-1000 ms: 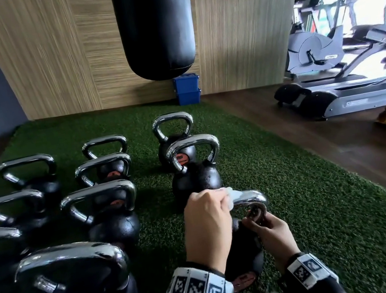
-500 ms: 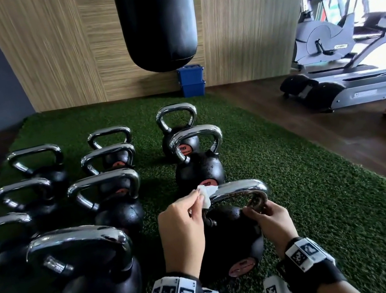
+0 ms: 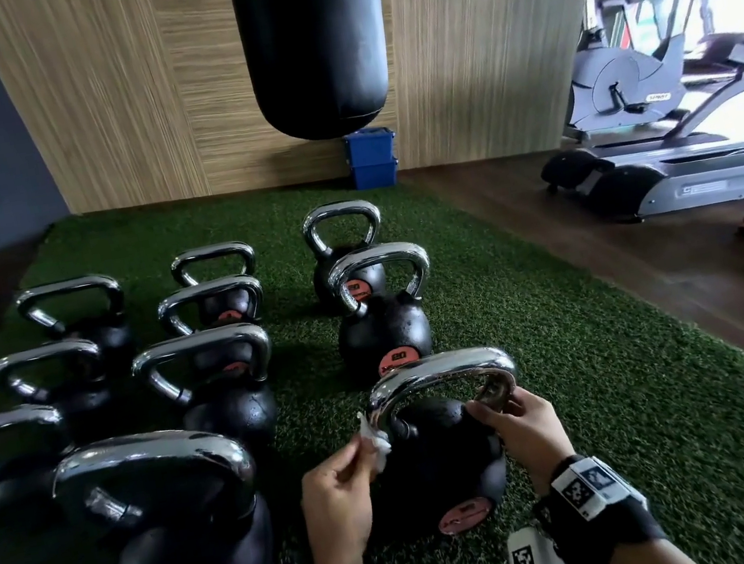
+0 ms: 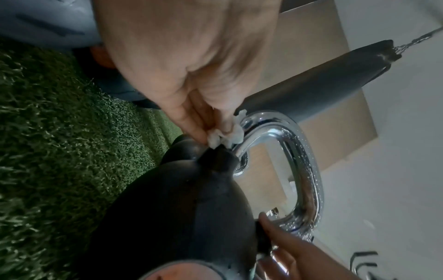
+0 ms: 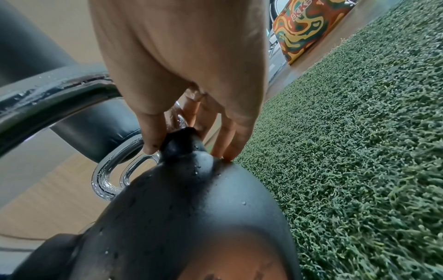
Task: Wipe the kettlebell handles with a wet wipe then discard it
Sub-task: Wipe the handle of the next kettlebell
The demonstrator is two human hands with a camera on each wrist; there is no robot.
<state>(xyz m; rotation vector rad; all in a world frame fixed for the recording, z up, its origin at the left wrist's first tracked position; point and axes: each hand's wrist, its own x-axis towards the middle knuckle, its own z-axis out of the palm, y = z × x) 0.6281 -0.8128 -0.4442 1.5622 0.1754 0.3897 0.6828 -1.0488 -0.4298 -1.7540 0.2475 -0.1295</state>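
A black kettlebell (image 3: 439, 462) with a chrome handle (image 3: 438, 366) stands on the green turf nearest me. My left hand (image 3: 346, 493) pinches a crumpled white wet wipe (image 3: 376, 443) against the handle's lower left leg, close to the black body (image 4: 182, 189). The wipe (image 4: 225, 134) touches the chrome handle (image 4: 304, 170), which shows water droplets. My right hand (image 3: 522, 429) grips the handle's right leg where it meets the body, thumb on one side and fingers (image 5: 230, 144) on the other. The body (image 5: 191, 217) is wet with drops.
Several more chrome-handled kettlebells (image 3: 210, 387) stand in rows to the left and behind. A black punching bag (image 3: 311, 36) hangs ahead, with a blue bin (image 3: 371, 158) below it by the wood wall. Exercise machines (image 3: 681, 141) stand on the wooden floor at right.
My left hand has slid the wipe from the top of the handle down its left leg toward the body. My right hand stays on the right leg. The view has moved closer.
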